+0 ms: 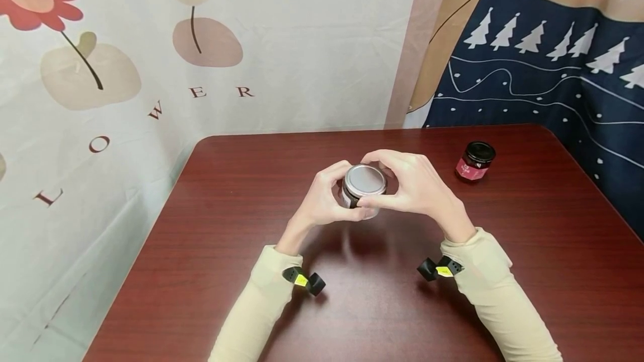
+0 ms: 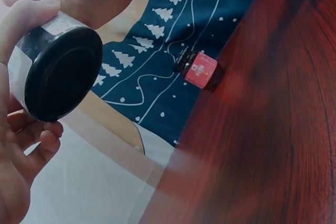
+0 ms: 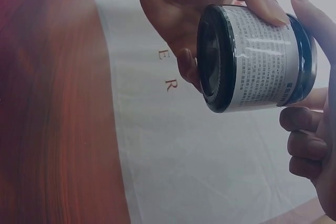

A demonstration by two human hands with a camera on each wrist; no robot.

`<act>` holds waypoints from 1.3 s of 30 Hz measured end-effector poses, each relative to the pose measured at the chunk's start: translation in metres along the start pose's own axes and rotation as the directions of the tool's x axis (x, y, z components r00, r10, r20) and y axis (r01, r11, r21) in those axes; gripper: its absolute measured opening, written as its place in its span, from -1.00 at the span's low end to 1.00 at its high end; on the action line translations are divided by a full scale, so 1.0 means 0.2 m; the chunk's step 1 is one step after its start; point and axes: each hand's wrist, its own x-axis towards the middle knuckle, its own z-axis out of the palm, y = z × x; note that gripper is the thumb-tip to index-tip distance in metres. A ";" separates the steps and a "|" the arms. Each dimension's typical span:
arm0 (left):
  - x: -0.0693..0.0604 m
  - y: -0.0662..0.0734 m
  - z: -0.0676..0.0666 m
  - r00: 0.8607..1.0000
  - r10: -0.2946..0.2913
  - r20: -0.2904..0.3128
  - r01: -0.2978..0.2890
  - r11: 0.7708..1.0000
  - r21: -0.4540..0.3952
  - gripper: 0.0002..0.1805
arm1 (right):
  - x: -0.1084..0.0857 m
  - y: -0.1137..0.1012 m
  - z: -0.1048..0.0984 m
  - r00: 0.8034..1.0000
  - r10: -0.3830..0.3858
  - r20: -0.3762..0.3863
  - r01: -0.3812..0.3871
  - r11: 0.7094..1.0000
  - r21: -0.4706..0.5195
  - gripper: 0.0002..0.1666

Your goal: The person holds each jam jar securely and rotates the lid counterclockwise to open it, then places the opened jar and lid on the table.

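Observation:
Above the middle of the table, a dark glass jar [image 3: 257, 59] with a white printed label and a silver lid [image 1: 365, 180] is held in the air between both hands. My left hand [image 1: 329, 197] grips the body of the jar from its left side. The fingers and thumb of my right hand [image 1: 415, 186] curl round the lid's edge from the right. Seen from below in the left wrist view, the dark base of the jar [image 2: 65, 74] is off the table. The lid sits on the jar; whether it is loose cannot be told.
A second jar [image 1: 475, 162] with a black lid and pink label stands at the table's right rear. The brown wooden table [image 1: 226, 228] ends at a pale printed cloth [image 1: 312, 43] behind and a navy cloth [image 1: 528, 82] with white trees at right.

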 end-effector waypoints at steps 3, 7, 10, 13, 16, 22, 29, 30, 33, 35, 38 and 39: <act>0.00 0.00 0.01 0.999 -0.002 -0.037 0.004 0.999 0.042 -0.48 | 0.00 0.00 0.00 1.000 0.023 -0.008 -0.023 1.000 -0.004 -0.35; 0.00 0.01 0.02 0.996 0.011 -0.086 -0.001 0.993 0.119 -0.48 | 0.00 0.00 0.00 0.998 0.051 -0.023 -0.052 0.998 -0.025 -0.32; 0.01 0.02 0.04 0.992 0.032 -0.124 -0.009 0.983 0.182 -0.45 | 0.00 0.01 0.01 0.996 0.078 -0.037 -0.080 0.996 -0.048 -0.20; 0.01 0.02 0.06 0.986 0.035 -0.160 0.005 0.970 0.244 -0.41 | -0.01 0.01 0.01 0.993 0.105 -0.046 -0.108 0.992 -0.063 -0.19; 0.01 0.02 0.07 0.982 0.025 -0.189 0.034 0.952 0.303 -0.38 | -0.01 0.01 0.02 0.991 0.124 -0.048 -0.128 0.989 -0.075 -0.27; 0.01 0.03 0.09 0.975 -0.002 -0.224 0.088 0.923 0.375 -0.36 | -0.01 0.01 0.02 0.987 0.150 -0.050 -0.154 0.984 -0.094 -0.34; 0.00 0.02 0.08 0.978 -0.012 -0.207 0.080 0.942 0.325 -0.37 | -0.01 0.02 0.03 0.992 0.116 -0.053 -0.120 0.989 -0.086 -0.41; 0.00 0.02 0.08 0.979 -0.014 -0.201 0.077 0.949 0.307 -0.37 | -0.01 0.02 0.03 0.993 0.105 -0.054 -0.109 0.990 -0.085 -0.41; 0.01 0.01 0.07 0.982 -0.019 -0.185 0.064 0.968 0.244 -0.37 | -0.01 0.02 0.03 0.996 0.075 -0.057 -0.079 0.994 -0.081 -0.41; 0.01 0.01 0.06 0.984 -0.021 -0.175 0.058 0.976 0.208 -0.37 | -0.01 0.02 0.03 0.997 0.055 -0.056 -0.060 0.995 -0.076 -0.40; 0.01 0.01 0.05 0.988 -0.025 -0.155 0.051 0.985 0.166 -0.38 | -0.01 0.02 0.02 0.998 0.035 -0.054 -0.039 0.997 -0.066 -0.38; 0.01 0.01 0.05 0.989 -0.027 -0.147 0.050 0.987 0.152 -0.38 | -0.01 0.01 0.02 0.998 0.029 -0.053 -0.032 0.998 -0.061 -0.37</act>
